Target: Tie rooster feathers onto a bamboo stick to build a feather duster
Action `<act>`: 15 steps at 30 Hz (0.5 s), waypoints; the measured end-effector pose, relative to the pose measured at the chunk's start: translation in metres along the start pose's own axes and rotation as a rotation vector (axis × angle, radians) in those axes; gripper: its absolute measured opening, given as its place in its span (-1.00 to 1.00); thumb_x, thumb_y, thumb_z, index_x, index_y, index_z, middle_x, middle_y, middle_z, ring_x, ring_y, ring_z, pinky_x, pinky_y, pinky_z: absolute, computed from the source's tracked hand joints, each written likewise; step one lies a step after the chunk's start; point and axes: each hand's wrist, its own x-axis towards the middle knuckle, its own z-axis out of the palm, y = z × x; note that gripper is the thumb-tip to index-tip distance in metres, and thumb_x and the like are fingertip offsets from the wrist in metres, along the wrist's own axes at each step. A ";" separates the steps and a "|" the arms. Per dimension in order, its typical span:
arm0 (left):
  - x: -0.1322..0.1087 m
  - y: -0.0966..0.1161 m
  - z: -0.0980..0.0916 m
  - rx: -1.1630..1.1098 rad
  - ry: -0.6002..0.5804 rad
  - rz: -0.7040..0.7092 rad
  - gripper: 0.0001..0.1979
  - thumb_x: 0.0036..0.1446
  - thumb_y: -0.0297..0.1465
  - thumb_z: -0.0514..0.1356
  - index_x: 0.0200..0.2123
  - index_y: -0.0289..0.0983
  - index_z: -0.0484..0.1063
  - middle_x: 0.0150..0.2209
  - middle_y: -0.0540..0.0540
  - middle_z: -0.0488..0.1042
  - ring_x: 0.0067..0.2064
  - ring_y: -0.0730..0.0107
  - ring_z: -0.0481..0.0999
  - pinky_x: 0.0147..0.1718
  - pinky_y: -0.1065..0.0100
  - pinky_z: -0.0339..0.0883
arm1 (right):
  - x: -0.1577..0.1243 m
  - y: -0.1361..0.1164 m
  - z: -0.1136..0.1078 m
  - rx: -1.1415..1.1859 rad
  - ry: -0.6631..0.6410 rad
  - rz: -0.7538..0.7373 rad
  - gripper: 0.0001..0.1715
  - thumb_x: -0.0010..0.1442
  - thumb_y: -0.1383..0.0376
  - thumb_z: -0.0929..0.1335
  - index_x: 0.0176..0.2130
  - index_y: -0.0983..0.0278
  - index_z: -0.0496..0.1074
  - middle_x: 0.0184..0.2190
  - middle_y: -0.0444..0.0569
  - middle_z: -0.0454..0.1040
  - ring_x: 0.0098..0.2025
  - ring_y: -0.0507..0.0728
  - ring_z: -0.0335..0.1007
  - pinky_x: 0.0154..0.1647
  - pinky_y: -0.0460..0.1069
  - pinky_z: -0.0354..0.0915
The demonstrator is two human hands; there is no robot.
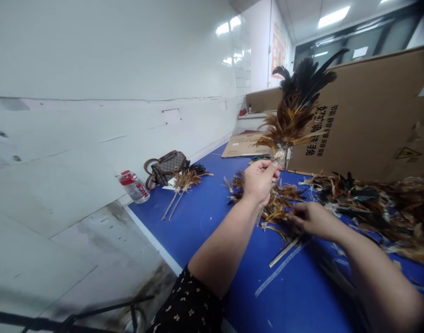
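My left hand (260,181) is closed around the base of an upright feather duster (289,118), brown at the bottom with long black feathers on top. Part of its stick shows below my fist. My right hand (311,219) is over a pile of loose brown feathers (283,200), its fingers bent and blurred; whether they pinch a feather is hidden. Close under it lie a thin wooden strip (283,253) and a pale flat strip (279,269) on the blue table (205,231).
Two finished-looking feather dusters (184,181) lie at the left, beside a brown handbag (168,167) and a red-capped bottle (135,187). More feathers (378,208) are heaped at the right, before a large cardboard sheet (364,115). A white wall (94,129) borders the left.
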 end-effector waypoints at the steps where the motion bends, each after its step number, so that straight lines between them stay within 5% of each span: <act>1: 0.000 0.000 0.000 0.001 0.006 0.000 -0.68 0.03 -0.33 0.53 -0.39 -0.32 0.45 -0.44 -0.04 0.57 -0.48 0.60 0.40 -0.45 0.45 0.11 | -0.005 -0.001 -0.012 0.105 0.052 -0.015 -0.59 0.37 0.00 0.36 -0.37 0.21 0.51 -0.48 -0.07 0.56 -0.44 0.12 0.39 -0.37 -0.02 0.28; 4: -0.005 -0.005 0.004 0.021 -0.008 -0.023 -0.67 0.01 -0.31 0.54 -0.39 -0.32 0.46 -0.44 -0.04 0.56 -0.47 0.58 0.40 -0.45 0.45 0.11 | -0.021 -0.011 -0.041 0.530 0.308 -0.054 -0.47 0.26 -0.16 0.50 -0.32 0.24 0.57 -0.47 -0.08 0.53 -0.46 0.08 0.33 -0.41 -0.03 0.28; 7: -0.013 -0.015 0.010 0.043 -0.058 -0.067 -0.65 -0.02 -0.28 0.55 -0.39 -0.32 0.47 -0.44 -0.05 0.56 -0.47 0.56 0.41 -0.45 0.44 0.14 | -0.030 -0.024 -0.054 0.809 0.519 -0.100 -0.54 0.14 -0.06 0.63 -0.20 0.24 0.65 -0.37 -0.02 0.60 -0.47 0.07 0.34 -0.44 -0.01 0.29; 10: -0.022 -0.029 0.017 0.064 -0.100 -0.118 -0.62 -0.04 -0.22 0.56 -0.38 -0.32 0.49 -0.44 -0.06 0.56 -0.47 0.54 0.40 -0.44 0.43 0.18 | -0.030 -0.031 -0.054 0.888 0.651 -0.157 -0.55 0.10 0.00 0.66 -0.13 0.19 0.68 -0.33 -0.04 0.61 -0.47 0.07 0.32 -0.48 0.00 0.27; 15: -0.033 -0.049 0.022 0.103 -0.192 -0.165 -0.65 -0.01 -0.20 0.52 -0.36 -0.32 0.53 -0.48 -0.05 0.53 -0.49 0.53 0.38 -0.47 0.42 0.17 | -0.026 -0.036 -0.051 0.823 0.780 -0.122 -0.62 0.19 0.00 0.62 -0.29 0.23 0.63 -0.50 -0.11 0.50 -0.51 0.04 0.29 -0.48 -0.03 0.26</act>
